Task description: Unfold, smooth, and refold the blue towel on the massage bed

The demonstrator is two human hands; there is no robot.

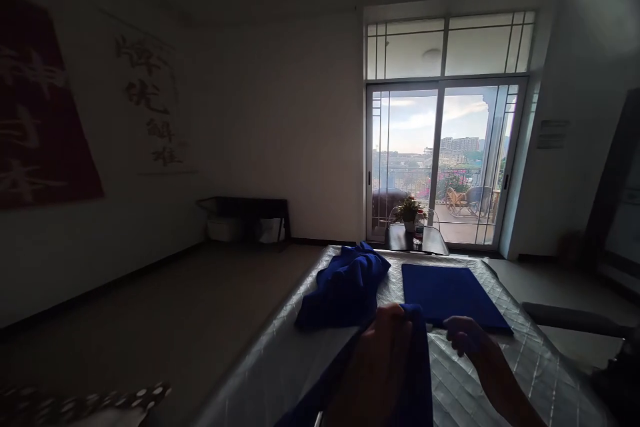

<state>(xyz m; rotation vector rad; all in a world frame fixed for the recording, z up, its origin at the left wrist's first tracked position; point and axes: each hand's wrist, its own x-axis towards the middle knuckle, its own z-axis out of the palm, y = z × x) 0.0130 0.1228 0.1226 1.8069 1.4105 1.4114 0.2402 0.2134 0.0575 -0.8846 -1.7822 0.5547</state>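
My left hand [386, 340] is closed on the top of a blue cloth [420, 373], which hangs down below it toward the bottom edge of the view. To its right, my right hand [467, 339] has its fingers curled in, with nothing visible in them, apart from the held cloth. Just beyond it, a flat, squarely folded blue cloth [450, 290] lies on the table. A crumpled heap of blue cloth [347, 283] lies at the far left of the same table. Dim light hides what kind of cloth pieces these are.
The table has a silvery quilted cover [465, 387]. Past its far end stands a small dark table [395, 237] with a potted plant [410, 210] and a bottle [419, 227], before glass sliding doors [405, 140]. A dark low bench [245, 203] is by the left wall.
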